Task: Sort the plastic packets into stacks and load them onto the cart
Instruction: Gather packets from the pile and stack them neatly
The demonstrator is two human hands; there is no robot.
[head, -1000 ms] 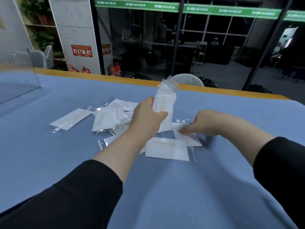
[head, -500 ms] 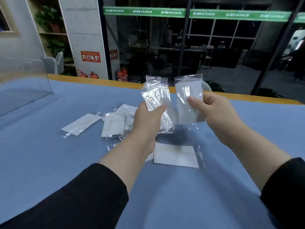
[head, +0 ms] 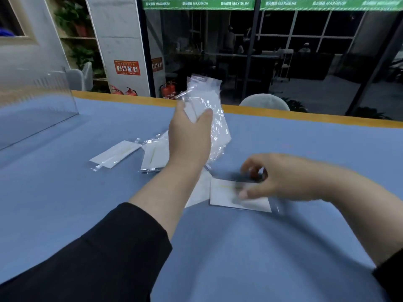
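The left hand point(head: 189, 136) grips a gathered bunch of packets point(head: 207, 110) upright above the table point(head: 305, 140), likely keeping them squared, while the right hand point(head: 281, 179), fingers curled, blurrily reaches the near flat packet point(head: 226, 192), grasp uncertain.

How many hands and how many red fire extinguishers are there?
Hands: 2 (left hand gripping a bunch of packets, right hand)
Red fire extinguishers I can make out: 3
Total: 5
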